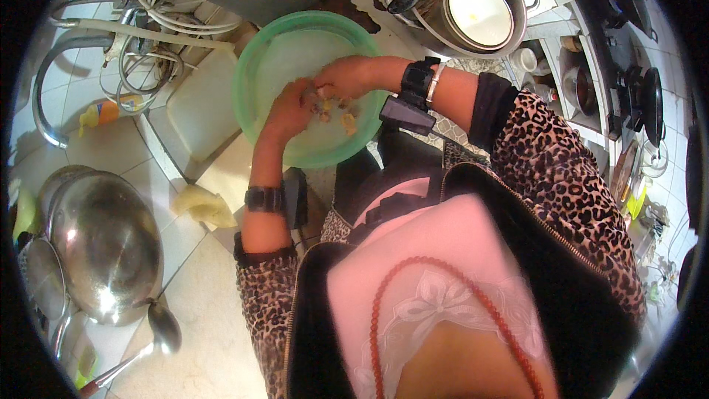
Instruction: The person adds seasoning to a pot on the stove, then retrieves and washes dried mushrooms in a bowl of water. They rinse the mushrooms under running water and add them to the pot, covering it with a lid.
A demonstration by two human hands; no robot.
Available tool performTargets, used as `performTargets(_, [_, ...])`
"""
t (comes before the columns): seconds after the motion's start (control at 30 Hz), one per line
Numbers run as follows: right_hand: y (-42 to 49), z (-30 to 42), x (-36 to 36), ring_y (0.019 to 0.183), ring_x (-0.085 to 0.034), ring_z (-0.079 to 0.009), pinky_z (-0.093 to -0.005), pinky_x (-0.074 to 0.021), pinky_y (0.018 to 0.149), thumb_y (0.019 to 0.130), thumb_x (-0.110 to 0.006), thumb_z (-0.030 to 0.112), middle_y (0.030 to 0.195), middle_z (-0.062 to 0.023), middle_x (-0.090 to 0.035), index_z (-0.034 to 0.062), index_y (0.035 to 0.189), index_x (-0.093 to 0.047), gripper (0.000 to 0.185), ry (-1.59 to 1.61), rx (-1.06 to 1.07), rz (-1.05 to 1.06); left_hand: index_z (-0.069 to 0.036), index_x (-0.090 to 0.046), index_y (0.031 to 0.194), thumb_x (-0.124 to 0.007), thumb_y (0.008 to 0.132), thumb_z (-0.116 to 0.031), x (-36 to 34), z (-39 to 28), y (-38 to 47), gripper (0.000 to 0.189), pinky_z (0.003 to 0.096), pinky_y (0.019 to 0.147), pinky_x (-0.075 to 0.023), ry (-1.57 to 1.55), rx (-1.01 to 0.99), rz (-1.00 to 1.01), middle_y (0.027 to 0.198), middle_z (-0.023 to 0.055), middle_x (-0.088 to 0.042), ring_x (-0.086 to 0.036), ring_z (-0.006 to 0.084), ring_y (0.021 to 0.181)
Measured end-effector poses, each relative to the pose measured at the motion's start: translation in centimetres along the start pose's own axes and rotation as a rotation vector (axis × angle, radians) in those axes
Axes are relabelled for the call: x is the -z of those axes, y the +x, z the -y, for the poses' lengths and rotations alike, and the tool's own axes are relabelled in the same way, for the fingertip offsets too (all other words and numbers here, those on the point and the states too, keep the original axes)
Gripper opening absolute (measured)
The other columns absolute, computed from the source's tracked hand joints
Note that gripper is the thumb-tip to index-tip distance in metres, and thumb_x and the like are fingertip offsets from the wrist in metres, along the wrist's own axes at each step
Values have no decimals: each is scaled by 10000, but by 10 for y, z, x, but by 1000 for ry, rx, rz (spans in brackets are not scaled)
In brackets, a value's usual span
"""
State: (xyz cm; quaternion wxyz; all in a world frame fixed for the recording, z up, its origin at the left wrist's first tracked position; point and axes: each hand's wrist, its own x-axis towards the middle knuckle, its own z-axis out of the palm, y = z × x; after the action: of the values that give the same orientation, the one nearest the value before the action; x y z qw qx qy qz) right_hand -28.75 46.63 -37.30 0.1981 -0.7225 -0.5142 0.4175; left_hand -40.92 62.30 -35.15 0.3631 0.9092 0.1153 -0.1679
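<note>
Both hands are low inside a round green plastic basin (310,159) that contains cloudy, pale liquid. My left hand (289,108) reaches in from the left with its fingers curled toward the other hand. Against its fingertips, my right hand (344,77) bends inward from the right. Some small, dark reddish bit shows between the fingers, but blur hides what it is and which hand holds it. Just below the fingers, several small brown and yellowish pieces (348,121) lie in the liquid; they look like food.
At upper right stands a large metal pot (520,27) with white bowls (479,13) and a dark ladle (407,2). Leftward are coiled hoses (166,5), an orange bottle (113,110), a yellow cloth or sponge (205,206), an overturned metal bowl (108,244) and a metal ladle (165,327).
</note>
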Motion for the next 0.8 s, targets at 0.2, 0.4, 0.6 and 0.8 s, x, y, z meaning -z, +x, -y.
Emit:
performTargets(0.2, [0, 7, -21, 845, -639, -343, -446, -487, 773, 906, -519, 283, 924, -139, -676, 87, 1103, -616, 295, 80, 169, 44, -6, -593, 1151, -521, 884, -173, -7, 4, -19, 324, 406, 873, -466, -136, 56, 163, 1080, 222, -635, -617, 353, 989])
performTargets(0.4, [1, 8, -41, 823, -644, -369, -456, -497, 730, 731, -664, 229, 888, -143, -690, 99, 1038, -657, 334, -59, 145, 135, -3, -572, 1206, -667, 808, -231, -12, 0, -30, 468, 375, 907, -472, 35, 120, 319, 1122, 183, -647, -622, 299, 1037])
performTargets(0.6, [9, 9, -51, 824, -651, -363, -441, -507, 729, 713, -677, 223, 884, -156, -692, 106, 990, -678, 300, -161, 29, 39, 2, -614, 1111, -686, 761, -187, -32, -2, -20, 404, 354, 824, -510, -127, 202, 296, 1078, 138, -671, -640, 266, 990])
performTargets(0.8, [-5, 14, -20, 870, -655, -355, -424, -521, 758, 713, -703, 220, 915, -185, -682, 43, 926, -685, 277, -6, -181, -82, -10, -533, 1223, -526, 931, -173, -47, 0, -10, 334, 340, 851, -513, -1326, 366, 238, 1198, 123, -613, -603, 247, 1064])
